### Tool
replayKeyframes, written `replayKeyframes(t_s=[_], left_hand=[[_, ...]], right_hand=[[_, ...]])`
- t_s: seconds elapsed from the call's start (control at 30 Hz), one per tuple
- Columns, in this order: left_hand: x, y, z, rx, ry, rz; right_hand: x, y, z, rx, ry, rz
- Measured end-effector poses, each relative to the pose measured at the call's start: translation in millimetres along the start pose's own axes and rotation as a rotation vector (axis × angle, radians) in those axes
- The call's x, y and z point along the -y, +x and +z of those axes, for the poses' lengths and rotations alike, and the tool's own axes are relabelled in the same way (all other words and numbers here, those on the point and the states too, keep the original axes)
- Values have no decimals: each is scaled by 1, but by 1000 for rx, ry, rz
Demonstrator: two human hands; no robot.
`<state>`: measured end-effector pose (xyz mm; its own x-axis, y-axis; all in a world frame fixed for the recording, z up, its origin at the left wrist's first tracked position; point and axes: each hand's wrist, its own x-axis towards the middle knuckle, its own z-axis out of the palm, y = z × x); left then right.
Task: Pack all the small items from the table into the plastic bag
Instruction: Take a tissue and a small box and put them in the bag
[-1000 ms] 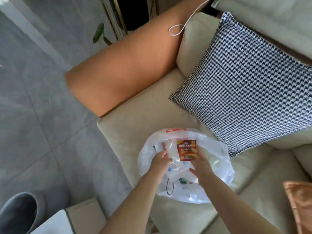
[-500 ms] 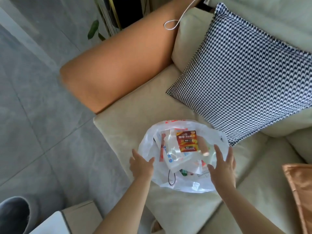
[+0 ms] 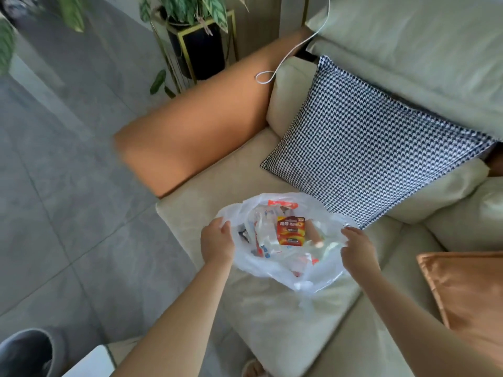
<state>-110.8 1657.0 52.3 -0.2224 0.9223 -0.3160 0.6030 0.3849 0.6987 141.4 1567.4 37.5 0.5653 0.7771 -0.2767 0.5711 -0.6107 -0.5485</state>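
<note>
A thin white plastic bag (image 3: 313, 278) lies open on the cream sofa seat (image 3: 206, 202). Inside it I see a red battery pack (image 3: 290, 231) lying on top, a tan cylinder-like item (image 3: 313, 233) beside it, and several clear and white packets (image 3: 264, 235). My left hand (image 3: 217, 242) pinches the bag's left rim. My right hand (image 3: 356, 250) grips the right rim. Both hands hold the mouth apart. Items lower in the bag are hidden under the top ones.
A black-and-white houndstooth cushion (image 3: 375, 156) leans behind the bag. An orange armrest (image 3: 190, 140) is to the left, with a white cable (image 3: 283, 61) looped on it. A copper cushion (image 3: 468, 297) lies at right. A potted plant (image 3: 196, 36) stands on grey floor tiles.
The battery pack left my right hand and now lies in the bag. Both hands moved outward to the bag's edges and closed on the rim. The view tilted up.
</note>
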Motion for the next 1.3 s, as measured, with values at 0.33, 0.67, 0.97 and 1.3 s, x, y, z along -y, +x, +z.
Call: replayKeyframes(t_s=[0.33, 0.67, 0.97, 1.3], left_hand=[[9, -48, -3, 31, 12, -27], [43, -149, -16, 16, -54, -189], [130, -246, -24, 169, 74, -396], [253, -359, -73, 11, -66, -714]], right_hand=[[-6, -23, -1, 189, -124, -59], [11, -82, -6, 316, -388, -395], [23, -168, 56, 631, -491, -711], [16, -315, 143, 858, -636, -1028]])
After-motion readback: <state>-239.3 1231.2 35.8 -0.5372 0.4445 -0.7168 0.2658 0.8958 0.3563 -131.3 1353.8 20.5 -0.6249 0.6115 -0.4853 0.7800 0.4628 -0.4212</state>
